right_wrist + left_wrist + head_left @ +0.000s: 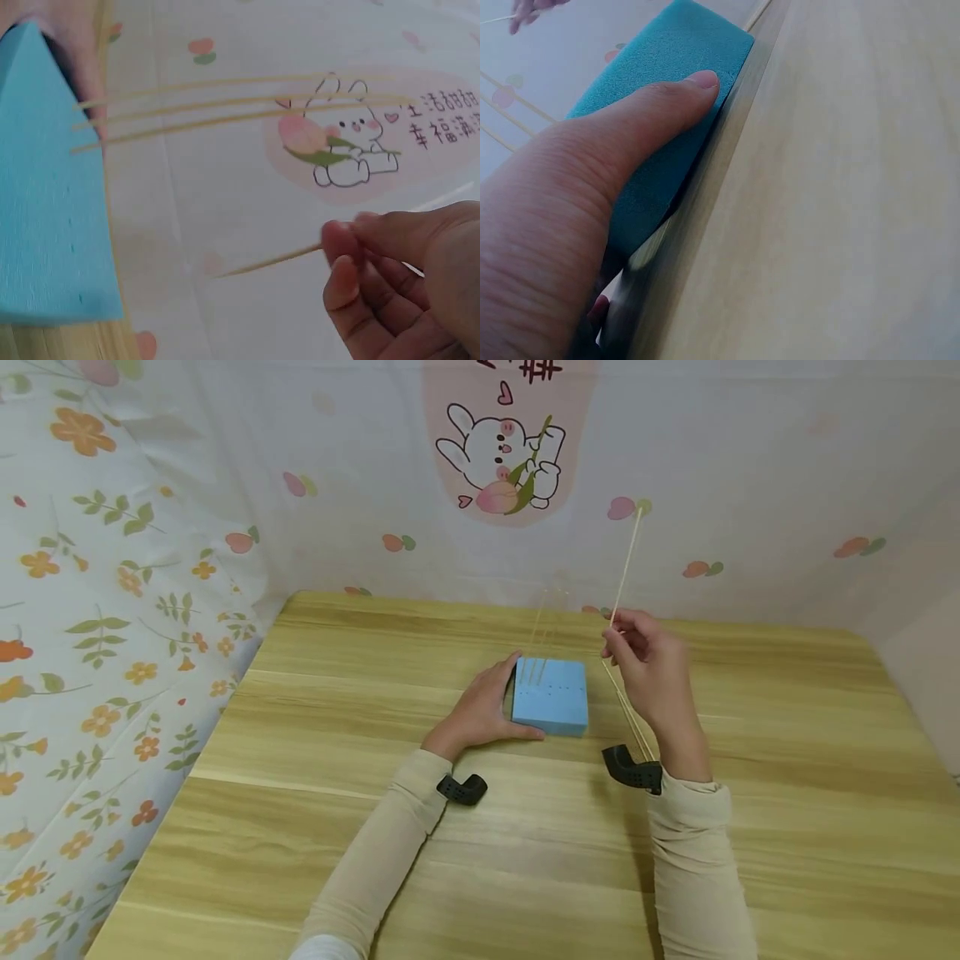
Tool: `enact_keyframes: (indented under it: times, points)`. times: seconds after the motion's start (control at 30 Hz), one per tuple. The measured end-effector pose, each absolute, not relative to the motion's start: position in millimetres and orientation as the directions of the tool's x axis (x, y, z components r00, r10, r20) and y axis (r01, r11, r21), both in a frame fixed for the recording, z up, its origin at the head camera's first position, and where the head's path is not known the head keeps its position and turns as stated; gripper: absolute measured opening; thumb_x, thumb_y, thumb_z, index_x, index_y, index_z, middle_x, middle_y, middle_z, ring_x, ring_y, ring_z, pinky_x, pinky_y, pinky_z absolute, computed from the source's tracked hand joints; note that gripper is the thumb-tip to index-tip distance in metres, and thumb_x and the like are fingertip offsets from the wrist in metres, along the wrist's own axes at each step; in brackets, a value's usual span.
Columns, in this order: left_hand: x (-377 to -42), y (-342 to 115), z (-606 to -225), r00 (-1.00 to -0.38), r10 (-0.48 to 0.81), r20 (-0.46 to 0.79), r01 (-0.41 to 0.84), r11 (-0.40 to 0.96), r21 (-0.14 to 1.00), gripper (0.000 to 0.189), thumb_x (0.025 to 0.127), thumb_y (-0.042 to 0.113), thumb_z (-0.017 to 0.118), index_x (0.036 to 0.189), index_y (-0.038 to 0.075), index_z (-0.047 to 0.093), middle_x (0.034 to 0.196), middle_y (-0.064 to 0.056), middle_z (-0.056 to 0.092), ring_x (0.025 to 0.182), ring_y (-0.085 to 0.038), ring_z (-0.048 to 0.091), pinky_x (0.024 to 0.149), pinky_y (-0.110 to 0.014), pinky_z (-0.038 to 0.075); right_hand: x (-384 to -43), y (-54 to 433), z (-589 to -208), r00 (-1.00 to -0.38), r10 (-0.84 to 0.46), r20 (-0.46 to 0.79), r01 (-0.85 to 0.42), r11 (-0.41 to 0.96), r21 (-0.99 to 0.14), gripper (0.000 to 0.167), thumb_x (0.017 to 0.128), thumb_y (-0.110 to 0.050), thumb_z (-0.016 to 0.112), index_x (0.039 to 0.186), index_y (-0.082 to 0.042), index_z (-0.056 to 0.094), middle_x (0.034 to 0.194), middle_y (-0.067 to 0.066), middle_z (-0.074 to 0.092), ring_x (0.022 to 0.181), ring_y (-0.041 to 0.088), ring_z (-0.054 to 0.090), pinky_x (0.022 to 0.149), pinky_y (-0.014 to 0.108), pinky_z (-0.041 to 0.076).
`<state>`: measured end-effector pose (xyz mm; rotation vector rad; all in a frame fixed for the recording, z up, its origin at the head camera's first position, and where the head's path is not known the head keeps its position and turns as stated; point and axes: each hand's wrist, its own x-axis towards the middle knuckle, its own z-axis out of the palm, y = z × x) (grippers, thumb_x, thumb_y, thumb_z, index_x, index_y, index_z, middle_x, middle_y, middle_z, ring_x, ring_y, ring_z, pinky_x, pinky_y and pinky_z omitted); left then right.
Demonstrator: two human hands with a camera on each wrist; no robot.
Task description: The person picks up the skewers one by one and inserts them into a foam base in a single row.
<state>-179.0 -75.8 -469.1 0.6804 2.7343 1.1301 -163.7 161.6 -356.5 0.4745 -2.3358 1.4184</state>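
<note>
A light blue foam block (551,697) sits on the table with three thin wooden skewers (225,112) standing upright in it near its left side. A row of small holes runs across its top. My left hand (483,706) grips the block from the left, the thumb (667,105) lying along its front face and the fingers mostly hidden behind it. To the right of the block and above the table, my right hand (648,664) pinches another wooden skewer (627,564) between thumb and fingertips. Its pointed lower end (262,265) sticks out below the fingers, beside the block.
More loose skewers (633,722) lie on the wooden table (517,860) beneath my right hand and wrist. A white printed cloth (337,468) hangs behind the table's back edge, and a flowered cloth (97,660) hangs on the left. Each wrist carries a black camera mount (462,789).
</note>
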Motion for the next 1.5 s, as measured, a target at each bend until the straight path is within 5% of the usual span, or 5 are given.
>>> enact_keyframes:
  times: [0.33, 0.53, 0.77, 1.2, 1.5]
  points:
    - [-178, -74, -467, -0.891, 0.444, 0.089, 0.373, 0.608, 0.701, 0.132, 0.070, 0.052, 0.094, 0.166, 0.007, 0.015, 0.160, -0.011, 0.042, 0.146, -0.031, 0.040, 0.123, -0.048, 0.028, -167, 145, -365, -0.895, -0.199, 0.400, -0.438, 0.564, -0.700, 0.012, 0.099, -0.007, 0.070, 0.100, 0.004, 0.074, 0.090, 0.016, 0.076, 0.083, 0.033, 0.075, 0.074, 0.010, 0.049]
    - [-179, -74, -465, -0.890, 0.446, 0.093, 0.379, 0.610, 0.696, 0.132, 0.071, 0.053, 0.093, 0.166, 0.007, 0.014, 0.161, -0.010, 0.040, 0.147, -0.030, 0.039, 0.124, -0.047, 0.026, -169, 141, -369, -0.900, -0.243, 0.361, -0.433, 0.579, -0.691, 0.007, 0.098, -0.004, 0.071, 0.099, 0.003, 0.073, 0.091, 0.014, 0.076, 0.082, 0.029, 0.076, 0.075, 0.031, 0.059]
    - [-180, -74, -464, -0.890, 0.449, 0.082, 0.375, 0.616, 0.693, 0.133, 0.071, 0.052, 0.093, 0.166, 0.007, 0.012, 0.163, -0.010, 0.037, 0.149, -0.029, 0.036, 0.125, -0.044, 0.023, -170, 138, -371, -0.910, -0.259, 0.324, -0.414, 0.582, -0.699, 0.007, 0.099, -0.005, 0.071, 0.099, 0.002, 0.073, 0.091, 0.014, 0.076, 0.081, 0.030, 0.075, 0.070, 0.012, 0.048]
    - [-179, -76, -466, -0.892, 0.445, 0.080, 0.371, 0.621, 0.690, 0.132, 0.071, 0.052, 0.093, 0.166, 0.007, 0.013, 0.162, -0.010, 0.039, 0.148, -0.028, 0.038, 0.126, -0.042, 0.021, -170, 139, -373, -0.909, -0.254, 0.330, -0.416, 0.577, -0.703, 0.007, 0.098, -0.005, 0.071, 0.098, 0.002, 0.073, 0.089, 0.013, 0.076, 0.079, 0.027, 0.075, 0.069, 0.010, 0.047]
    - [-179, -76, -466, -0.891, 0.448, 0.076, 0.372, 0.622, 0.689, 0.131, 0.072, 0.052, 0.093, 0.166, 0.007, 0.013, 0.163, -0.009, 0.038, 0.148, -0.027, 0.037, 0.126, -0.041, 0.021, -169, 138, -373, -0.902, -0.274, 0.334, -0.432, 0.589, -0.683, 0.009, 0.099, -0.006, 0.070, 0.099, 0.002, 0.073, 0.090, 0.015, 0.076, 0.079, 0.029, 0.074, 0.073, 0.041, 0.059]
